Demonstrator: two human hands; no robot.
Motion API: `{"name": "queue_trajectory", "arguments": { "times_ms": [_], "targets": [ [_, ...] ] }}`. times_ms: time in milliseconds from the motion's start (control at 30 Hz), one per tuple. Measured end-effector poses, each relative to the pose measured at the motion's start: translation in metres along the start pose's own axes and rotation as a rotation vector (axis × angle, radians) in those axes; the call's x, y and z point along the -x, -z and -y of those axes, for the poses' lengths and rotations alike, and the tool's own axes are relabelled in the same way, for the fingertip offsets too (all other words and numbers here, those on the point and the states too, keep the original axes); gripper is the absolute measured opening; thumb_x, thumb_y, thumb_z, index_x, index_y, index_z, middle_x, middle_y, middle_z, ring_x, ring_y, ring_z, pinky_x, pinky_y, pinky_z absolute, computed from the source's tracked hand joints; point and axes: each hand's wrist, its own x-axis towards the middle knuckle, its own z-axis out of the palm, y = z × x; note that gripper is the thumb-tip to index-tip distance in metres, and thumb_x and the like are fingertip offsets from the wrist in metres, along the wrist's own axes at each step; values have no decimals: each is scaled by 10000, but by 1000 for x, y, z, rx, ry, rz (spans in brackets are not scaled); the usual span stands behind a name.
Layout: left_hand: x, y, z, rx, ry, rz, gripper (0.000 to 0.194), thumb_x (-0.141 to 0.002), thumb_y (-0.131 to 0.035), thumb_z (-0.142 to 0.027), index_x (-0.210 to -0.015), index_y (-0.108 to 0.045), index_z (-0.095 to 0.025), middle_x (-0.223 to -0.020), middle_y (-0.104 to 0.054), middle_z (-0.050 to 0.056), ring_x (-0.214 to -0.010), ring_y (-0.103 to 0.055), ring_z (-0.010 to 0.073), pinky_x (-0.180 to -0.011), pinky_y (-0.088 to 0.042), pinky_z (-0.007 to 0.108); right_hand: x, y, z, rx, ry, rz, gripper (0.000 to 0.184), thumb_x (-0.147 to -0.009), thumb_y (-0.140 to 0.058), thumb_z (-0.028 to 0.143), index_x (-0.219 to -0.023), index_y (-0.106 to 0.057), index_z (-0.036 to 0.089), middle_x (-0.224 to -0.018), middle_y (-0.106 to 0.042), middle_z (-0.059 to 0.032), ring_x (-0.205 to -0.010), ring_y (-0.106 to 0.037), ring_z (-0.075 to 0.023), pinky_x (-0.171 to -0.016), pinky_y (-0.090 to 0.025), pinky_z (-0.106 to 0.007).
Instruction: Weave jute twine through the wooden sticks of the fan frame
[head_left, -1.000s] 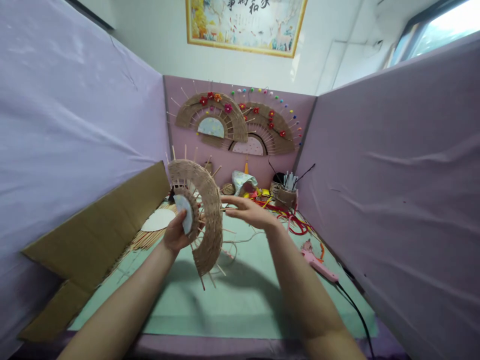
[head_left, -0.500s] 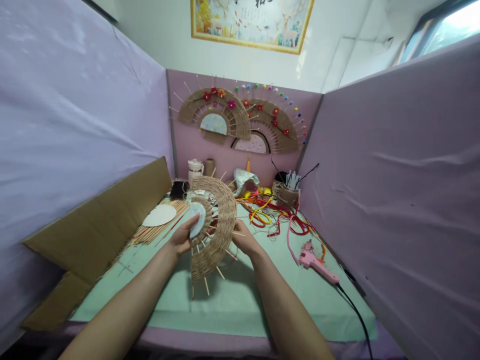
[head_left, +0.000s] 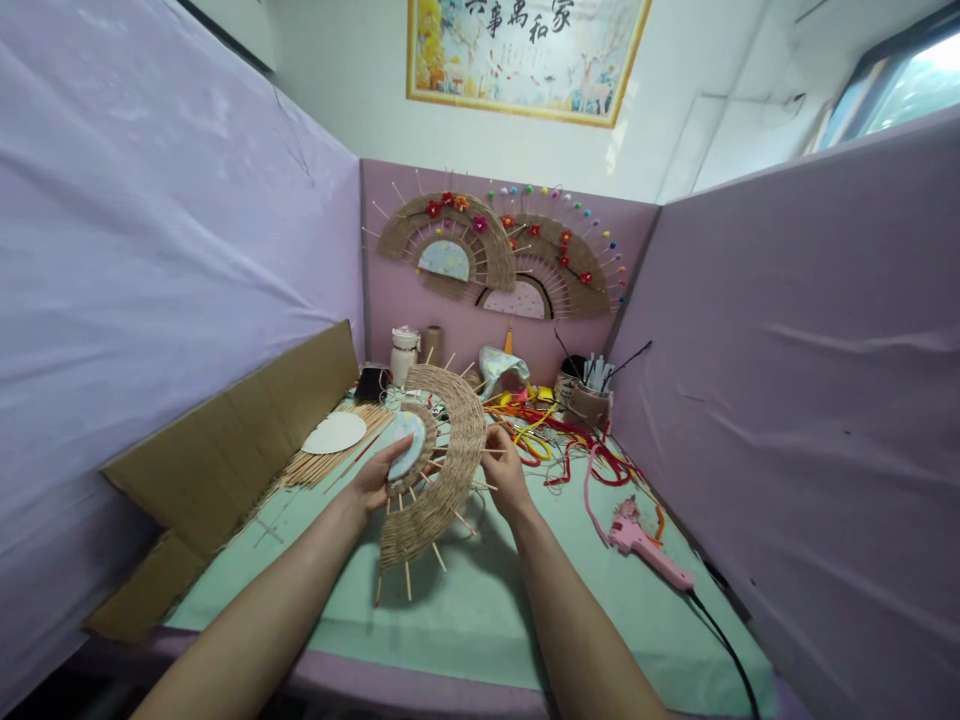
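A half-round woven fan (head_left: 457, 470) of brown twine on thin wooden sticks is held up over the table, its straight side toward the left. My left hand (head_left: 375, 475) grips it at the centre, thumb on the light-blue fabric half-circle (head_left: 407, 447) and fingers behind. At the fan's outer right edge, my right hand (head_left: 506, 470) has its fingers bent closed beside the projecting stick ends (head_left: 491, 451). What lies between those fingertips is too small to make out. A thin loose strand hangs just below that hand.
A pink glue gun (head_left: 649, 555) with a black cord lies at the right. Red and yellow cords (head_left: 540, 440) spread behind the fan. To the left are a white oval piece (head_left: 334, 433), thin sticks (head_left: 300, 468) and folded cardboard (head_left: 247, 430). Two finished fans (head_left: 450, 225) hang at the back.
My right hand has shifted up along the fan's outer edge, with its fingers now more in sight. The fan has tilted slightly; my left hand keeps its grip. The camera view has shifted.
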Motion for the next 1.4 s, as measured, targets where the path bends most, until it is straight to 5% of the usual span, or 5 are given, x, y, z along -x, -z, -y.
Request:
{"name": "queue_trajectory", "arguments": {
  "times_ms": [233,500,667,967,1400],
  "targets": [
    [0,0,1,-41,11,-114,365,-894,-444,-168,-1217,-514,-14,-755,-725,140,-608,-697,218,-553,-570,267,-1,1,1,-109,-18,40,375,-651,-708,288,-971,-523,230,-950,-606,-31,-858,-561,-177,-768,-451,-298],
    [5,-7,-3,-53,46,6,421,-927,-358,-241,-1266,-475,-19,-798,-720,162,-629,-699,231,-480,-554,254,2,12,10,-219,-228,165,240,-654,-711,379,-723,-569,197,-563,-479,42,-493,-393,-91,-518,-358,-241],
    [8,-4,-10,-149,62,1,467,-930,-340,-274,-1288,-451,5,-749,-711,170,-606,-693,231,-443,-532,235,2,31,22,-237,-329,320,266,-598,-766,342,-717,-581,193,-591,-459,49,-478,-340,-64,-470,-282,-213],
    [6,7,-37,-285,67,-70,465,-879,-371,-152,-1326,-439,-40,-745,-724,141,-532,-674,232,-444,-527,279,-8,59,41,240,-115,279,214,-704,-685,370,-677,-609,172,-620,-517,26,-571,-415,-92,-548,-330,-233],
    [5,28,-28,-335,80,-124,437,-807,-492,-136,-1234,-541,-60,-821,-725,151,-634,-690,246,-506,-540,290,4,56,5,604,154,6,180,-783,-609,345,-709,-620,182,-660,-586,-10,-603,-487,-132,-604,-397,-265]
  ]
}}
